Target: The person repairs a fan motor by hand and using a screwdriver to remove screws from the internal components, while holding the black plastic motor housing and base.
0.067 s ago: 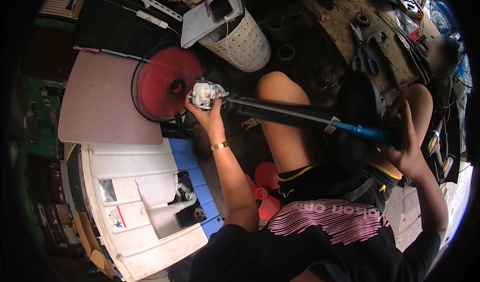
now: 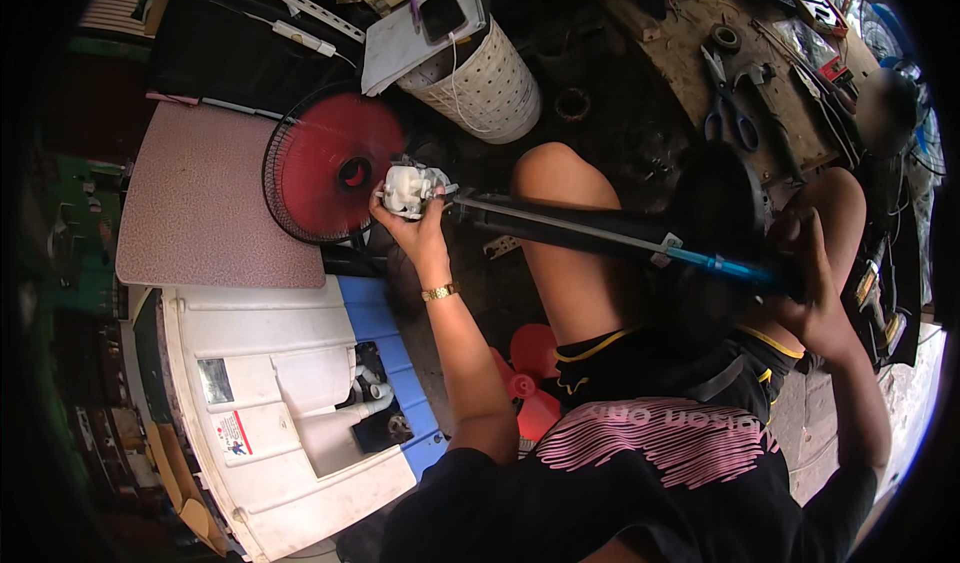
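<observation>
My left hand [image 2: 420,228] grips a white plastic part [image 2: 406,189] with metal fittings at the near end of a black pole [image 2: 575,233]. A long metal shaft runs along the pole to that part from a translucent blue screwdriver handle [image 2: 730,268]. My right hand [image 2: 810,283] is closed on the handle's end. The pole joins a round black base [image 2: 735,188], which rests by my bare knees. Just left of my left hand stands a round fan cage [image 2: 340,133] with red inside.
A pink speckled board [image 2: 210,193] and white-blue casing [image 2: 250,353] lie left. Red blades [image 2: 522,385] sit below. A perforated bin [image 2: 480,93] with papers and phone stands ahead. A wooden bench [image 2: 660,53] at right holds scissors [image 2: 718,118], tape and tools.
My right hand and the blue handle have shifted very slightly. My left hand and the white part look unchanged.
</observation>
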`<state>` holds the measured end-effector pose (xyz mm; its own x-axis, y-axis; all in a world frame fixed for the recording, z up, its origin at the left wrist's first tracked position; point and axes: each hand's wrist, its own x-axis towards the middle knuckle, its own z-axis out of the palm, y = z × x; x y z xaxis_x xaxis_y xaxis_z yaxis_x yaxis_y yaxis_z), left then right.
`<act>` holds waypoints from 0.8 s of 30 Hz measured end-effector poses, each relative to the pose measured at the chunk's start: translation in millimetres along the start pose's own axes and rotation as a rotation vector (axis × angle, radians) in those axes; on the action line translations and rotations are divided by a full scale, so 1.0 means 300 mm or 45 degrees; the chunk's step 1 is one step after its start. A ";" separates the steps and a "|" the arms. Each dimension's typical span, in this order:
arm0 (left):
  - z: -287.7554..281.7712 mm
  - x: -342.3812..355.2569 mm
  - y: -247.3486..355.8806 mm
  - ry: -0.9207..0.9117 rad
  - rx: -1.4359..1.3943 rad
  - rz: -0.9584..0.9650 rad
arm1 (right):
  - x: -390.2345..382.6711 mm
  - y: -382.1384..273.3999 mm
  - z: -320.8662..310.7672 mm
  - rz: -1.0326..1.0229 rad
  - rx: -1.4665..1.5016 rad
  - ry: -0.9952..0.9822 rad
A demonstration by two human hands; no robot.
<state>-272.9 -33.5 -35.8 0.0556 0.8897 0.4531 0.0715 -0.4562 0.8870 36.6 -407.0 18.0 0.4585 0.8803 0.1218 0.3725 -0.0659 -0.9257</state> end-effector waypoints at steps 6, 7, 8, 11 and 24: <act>0.003 0.001 0.012 0.005 0.027 0.066 | -0.017 0.037 0.042 0.259 0.851 0.111; 0.000 0.000 0.014 -0.003 0.039 0.074 | -0.019 0.018 0.064 0.270 0.702 0.251; -0.002 -0.001 0.015 -0.012 0.050 0.083 | -0.018 0.000 0.083 0.281 0.551 0.389; -0.008 0.001 0.033 0.004 0.051 0.082 | -0.025 -0.002 0.085 0.449 0.569 0.510; 0.013 -0.008 0.080 -0.006 0.133 0.205 | -0.075 0.002 0.042 0.457 0.415 0.312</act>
<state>-267.4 -46.5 -15.9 0.0790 0.8051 0.5879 0.1640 -0.5922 0.7889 16.4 -421.0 10.3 0.7001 0.6912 -0.1788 -0.0942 -0.1588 -0.9828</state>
